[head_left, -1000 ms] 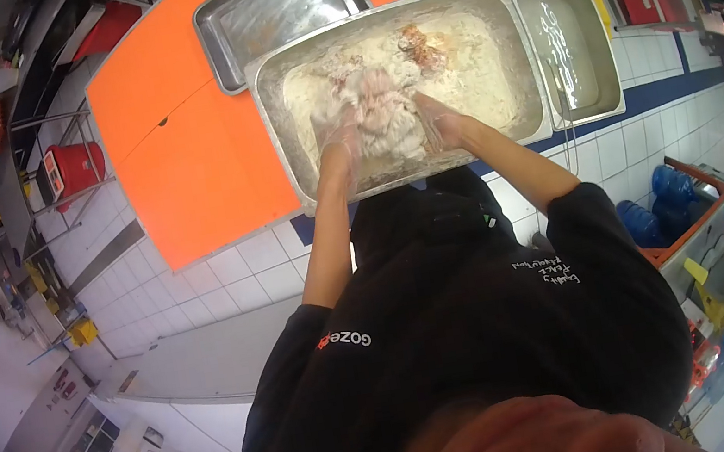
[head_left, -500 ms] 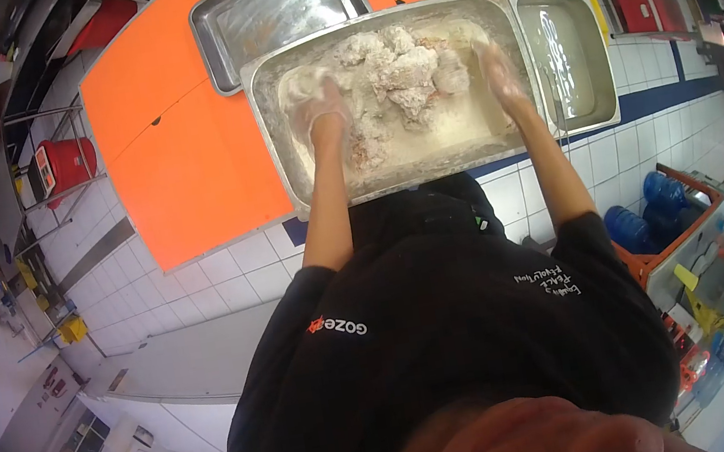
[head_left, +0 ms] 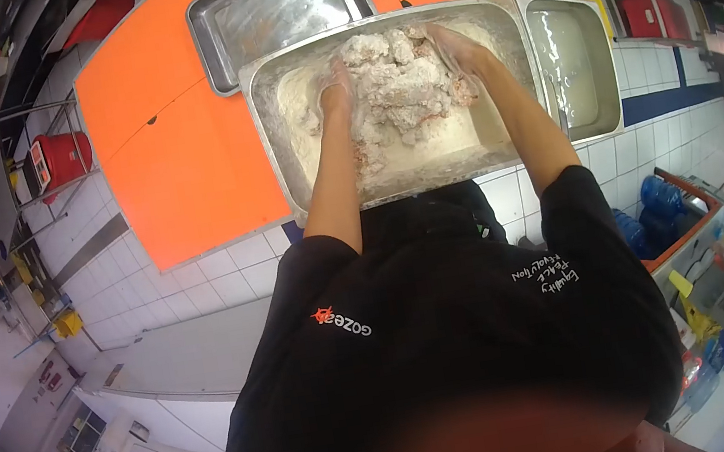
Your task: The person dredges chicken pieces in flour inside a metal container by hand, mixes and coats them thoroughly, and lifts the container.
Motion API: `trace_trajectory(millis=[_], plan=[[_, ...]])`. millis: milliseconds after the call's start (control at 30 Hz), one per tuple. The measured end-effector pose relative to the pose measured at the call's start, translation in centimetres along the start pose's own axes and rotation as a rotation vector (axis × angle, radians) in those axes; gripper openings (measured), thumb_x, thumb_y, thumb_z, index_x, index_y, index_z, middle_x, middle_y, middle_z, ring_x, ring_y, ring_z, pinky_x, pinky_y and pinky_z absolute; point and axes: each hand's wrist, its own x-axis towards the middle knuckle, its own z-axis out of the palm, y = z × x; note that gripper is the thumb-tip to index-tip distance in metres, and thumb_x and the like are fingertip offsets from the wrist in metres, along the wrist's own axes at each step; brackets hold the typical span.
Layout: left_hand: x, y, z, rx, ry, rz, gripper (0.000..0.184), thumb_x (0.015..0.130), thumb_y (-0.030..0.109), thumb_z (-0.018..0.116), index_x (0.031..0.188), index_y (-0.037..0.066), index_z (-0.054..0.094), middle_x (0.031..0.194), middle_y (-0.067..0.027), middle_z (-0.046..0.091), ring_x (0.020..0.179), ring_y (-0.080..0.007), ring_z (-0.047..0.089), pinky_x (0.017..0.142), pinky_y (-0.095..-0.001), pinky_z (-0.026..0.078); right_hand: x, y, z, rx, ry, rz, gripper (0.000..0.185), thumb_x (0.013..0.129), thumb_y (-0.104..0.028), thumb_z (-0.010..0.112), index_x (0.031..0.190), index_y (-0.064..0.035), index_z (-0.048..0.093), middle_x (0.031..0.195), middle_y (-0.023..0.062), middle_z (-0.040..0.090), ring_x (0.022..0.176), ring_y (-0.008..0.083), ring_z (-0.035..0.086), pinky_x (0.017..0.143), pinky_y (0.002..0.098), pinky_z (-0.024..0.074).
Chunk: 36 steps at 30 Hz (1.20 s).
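Note:
A deep metal pan holds pale flour and a heap of flour-coated pieces, some showing reddish patches. At the heap's left side is my left hand, dusted with flour, its fingers extended along the pieces. My right hand lies against the upper right of the heap with its fingers stretched out. The heap sits between both palms, and neither hand is closed round a piece. Some fingertips are hard to make out against the floury pieces.
An empty metal tray rests on the orange table behind the pan. A smaller metal container of liquid adjoins the pan's right side. Blue bottles stand in a crate at the lower right.
My hands first parted from the floury mass to the pan's two sides, exposing the heap. Since then they have moved inward against it, the right hand more visibly.

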Motion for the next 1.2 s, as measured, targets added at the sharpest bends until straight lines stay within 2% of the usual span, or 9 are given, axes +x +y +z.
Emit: trace_trajectory(millis=[367, 600, 667, 733, 800, 900, 967, 1100, 1200], plan=[[1.3, -1.4, -1.4, -0.245, -0.299, 0.107, 0.077, 0.105, 0.054, 0.031, 0.150, -0.007, 0.047, 0.160, -0.0233, 0.042, 0.148, -0.0339, 0.041, 0.120, -0.0421, 0.031, 4.8, 1.0, 3.5, 0.265, -0.194, 0.119, 0.069, 0.103, -0.055, 0.051, 0.152, -0.0057, 0.046, 0.151, 0.0135, 0.051, 0.129, 0.0269, 0.057, 0.104, 0.0425, 0.0529], [-8.8, 2.1, -5.5, -0.459, -0.458, 0.007, 0.080, 0.101, 0.060, 0.042, 0.148, -0.004, 0.048, 0.151, -0.0245, 0.049, 0.140, -0.0306, 0.047, 0.119, -0.0390, 0.030, -5.8, -3.5, 8.5, -0.495, -0.280, 0.039, 0.038, 0.097, -0.042, 0.066, 0.112, -0.0086, 0.073, 0.125, 0.0168, 0.065, 0.114, 0.0236, 0.063, 0.099, 0.0415, 0.0515], [-10.9, 3.1, -5.0, -0.366, -0.320, 0.014, 0.082, 0.100, 0.062, 0.044, 0.149, -0.004, 0.048, 0.151, -0.0263, 0.049, 0.141, -0.0323, 0.047, 0.119, -0.0405, 0.030, -9.0, -2.1, 10.2, -1.334, -0.007, -0.646, 0.026, 0.095, -0.032, 0.067, 0.103, -0.0070, 0.073, 0.111, 0.0181, 0.068, 0.106, 0.0272, 0.065, 0.091, 0.0478, 0.0505], [-11.4, 1.8, -4.6, 0.486, -0.167, 0.020, 0.094, 0.094, 0.067, 0.051, 0.156, -0.002, 0.037, 0.158, -0.0297, 0.039, 0.145, -0.0380, 0.042, 0.120, -0.0440, 0.031, -10.4, 0.3, 9.4, -1.202, 0.102, -0.910, 0.026, 0.095, -0.031, 0.066, 0.100, -0.0054, 0.072, 0.105, 0.0202, 0.067, 0.102, 0.0320, 0.064, 0.090, 0.0500, 0.0486], [-9.4, -3.1, -3.1, 0.550, 0.046, 0.111, 0.098, 0.092, 0.068, 0.054, 0.157, -0.003, 0.034, 0.158, -0.0311, 0.039, 0.147, -0.0414, 0.039, 0.121, -0.0471, 0.030, -11.0, 1.2, 6.8, -1.056, 0.223, -1.165, 0.027, 0.095, -0.029, 0.065, 0.098, -0.0037, 0.072, 0.099, 0.0224, 0.066, 0.098, 0.0367, 0.063, 0.088, 0.0521, 0.0467], [-11.4, -3.2, -5.4, 0.584, 0.197, 0.144, 0.103, 0.090, 0.068, 0.057, 0.159, -0.003, 0.028, 0.158, -0.0329, 0.036, 0.149, -0.0454, 0.033, 0.123, -0.0491, 0.028, -10.4, 1.5, 2.6, -1.013, 0.371, -0.891, 0.033, 0.096, -0.032, 0.062, 0.100, 0.0000, 0.070, 0.105, 0.0272, 0.066, 0.103, 0.0416, 0.062, 0.095, 0.0506, 0.0468], [-11.8, -4.3, -6.5, 0.696, 0.193, 0.159, 0.101, 0.092, 0.068, 0.054, 0.159, -0.004, 0.028, 0.160, -0.0325, 0.035, 0.149, -0.0444, 0.034, 0.123, -0.0476, 0.026, -9.8, 1.8, 0.9, -1.148, 0.229, -0.113, 0.047, 0.099, -0.040, 0.054, 0.101, 0.0045, 0.068, 0.110, 0.0309, 0.067, 0.109, 0.0455, 0.062, 0.097, 0.0515, 0.0456], [-13.1, -5.0, -8.3, 0.642, -0.031, 0.036, 0.105, 0.089, 0.066, 0.057, 0.159, -0.006, 0.026, 0.164, -0.0289, 0.031, 0.148, -0.0438, 0.036, 0.121, -0.0479, 0.032, -7.9, 9.4, -2.3, -1.358, 0.174, -0.347, 0.056, 0.103, -0.043, 0.043, 0.096, 0.0067, 0.068, 0.108, 0.0334, 0.067, 0.105, 0.0452, 0.066, 0.092, 0.0522, 0.0483], [-15.3, -2.5, -9.9, 0.611, -0.249, -0.201, 0.097, 0.093, 0.062, 0.055, 0.157, -0.007, 0.032, 0.159, -0.0290, 0.039, 0.145, -0.0434, 0.042, 0.119, -0.0451, 0.035, -7.9, 10.1, -2.2, -1.245, -0.140, 0.026, 0.056, 0.103, -0.039, 0.037, 0.098, 0.0077, 0.068, 0.108, 0.0359, 0.066, 0.100, 0.0455, 0.065, 0.089, 0.0523, 0.0480]])
